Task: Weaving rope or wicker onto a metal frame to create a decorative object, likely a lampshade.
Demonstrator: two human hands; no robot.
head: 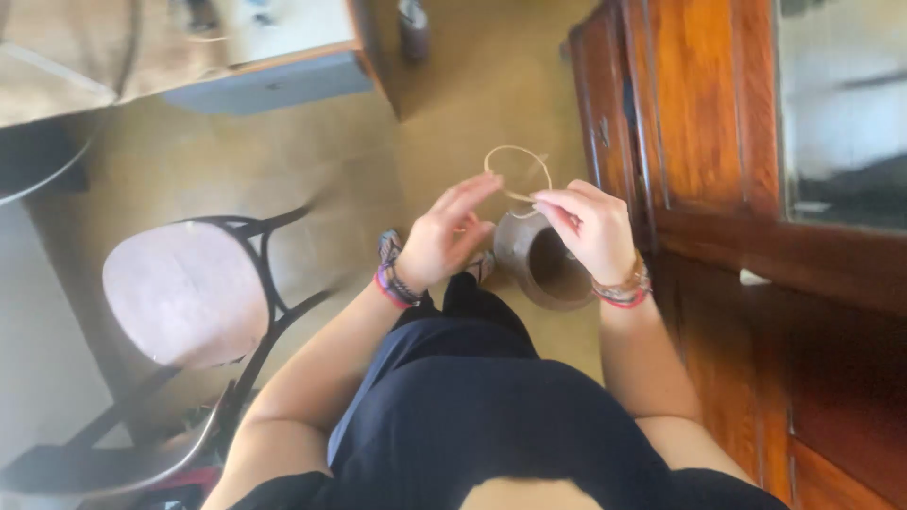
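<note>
Both hands (pixel 444 238) (pixel 593 229) pinch a thin loop (pixel 518 170) above a pot (pixel 548 263).

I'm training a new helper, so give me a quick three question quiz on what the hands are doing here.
1. True or false: both hands pinch the thin loop of cord.
2. What hangs below the right hand? A) brown pot B) glass bottle C) metal pan
3. Which piece of furniture stands nearest the left hand?

Key: 1. True. 2. A, the brown pot. 3. The chair with a pale seat.
</note>
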